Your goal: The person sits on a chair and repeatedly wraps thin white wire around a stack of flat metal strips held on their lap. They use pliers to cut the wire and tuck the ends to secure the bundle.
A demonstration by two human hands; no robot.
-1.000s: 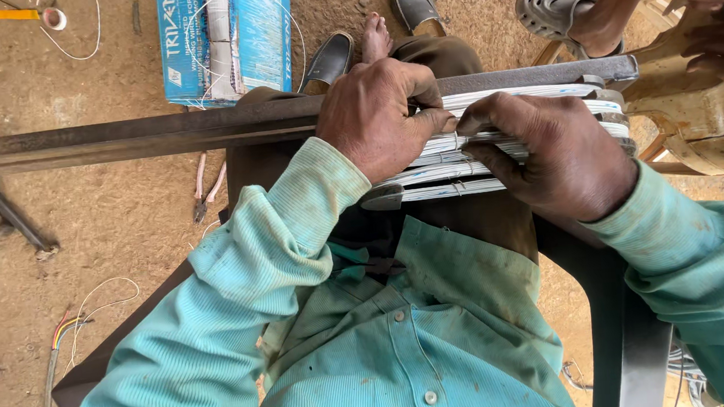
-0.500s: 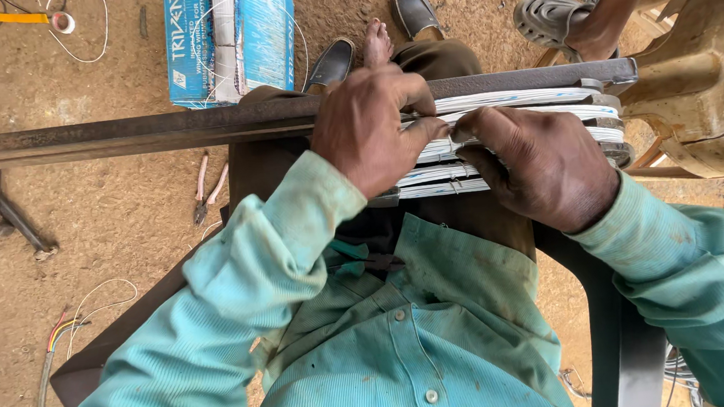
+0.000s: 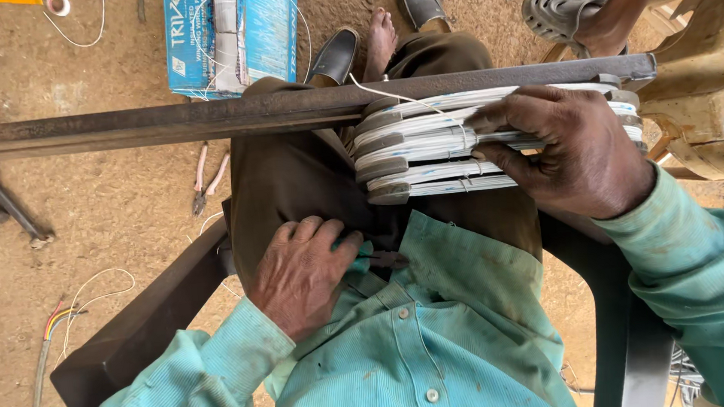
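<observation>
On lap, right hand gripping white coil stack, left hand apart, fingers curled on thigh.

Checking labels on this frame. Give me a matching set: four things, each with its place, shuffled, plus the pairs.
Things:
1. left hand
2. right hand
3. pliers
4. blue box

Places:
A. on the dirt ground beyond the metal bar
B. on the stack of white coils, fingers spread over it
C. on the lap, at the shirt hem
D. on the ground beside the chair, just nearer than the bar

Pairs: 1-C, 2-B, 3-D, 4-A
</observation>
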